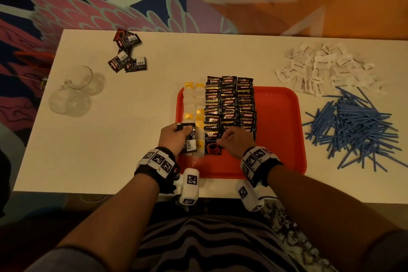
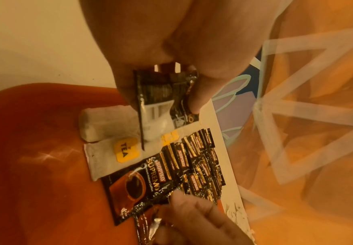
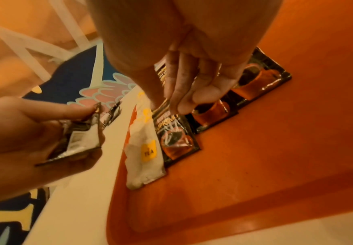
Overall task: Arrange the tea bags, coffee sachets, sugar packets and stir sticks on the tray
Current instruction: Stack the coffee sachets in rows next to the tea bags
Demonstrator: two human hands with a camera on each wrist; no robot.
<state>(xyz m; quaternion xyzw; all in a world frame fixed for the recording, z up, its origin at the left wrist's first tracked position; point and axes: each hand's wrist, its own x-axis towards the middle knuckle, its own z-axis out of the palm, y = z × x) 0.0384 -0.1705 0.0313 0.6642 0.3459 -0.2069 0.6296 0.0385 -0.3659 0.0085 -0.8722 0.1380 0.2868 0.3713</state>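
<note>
We have the red tray (image 1: 278,117) in front of us on the white counter (image 1: 132,117). Along its left edge lie two columns of tea bags (image 1: 194,104) with yellow tags, and just beside them, to the right, three columns of black coffee sachets (image 1: 230,104) overlap one another, their far ends reaching past the tray's far rim. The right half of the tray is bare.

Our left hand (image 1: 174,139) is closed around a small stack of coffee sachets (image 2: 163,92), thumb on one side and fingers on the other, held over the near left corner of the tray above the tea bags. Our right hand (image 1: 235,140) is lowered onto the near end of the sachet columns, its fingertips (image 3: 182,106) pinching the top edge of the nearest sachet (image 2: 137,185) in the left column, which lies flat on the tray beside the nearest tea bag (image 3: 146,152).

The sugar packets (image 1: 326,68) sit in a loose white heap on the counter, far right, and the blue stir sticks (image 1: 353,128) lie in a tangled pile just in front of them, right of the tray. A few more dark sachets (image 1: 127,53) lie scattered at the far left of the counter, with clear glass cups (image 1: 77,93) near them.
</note>
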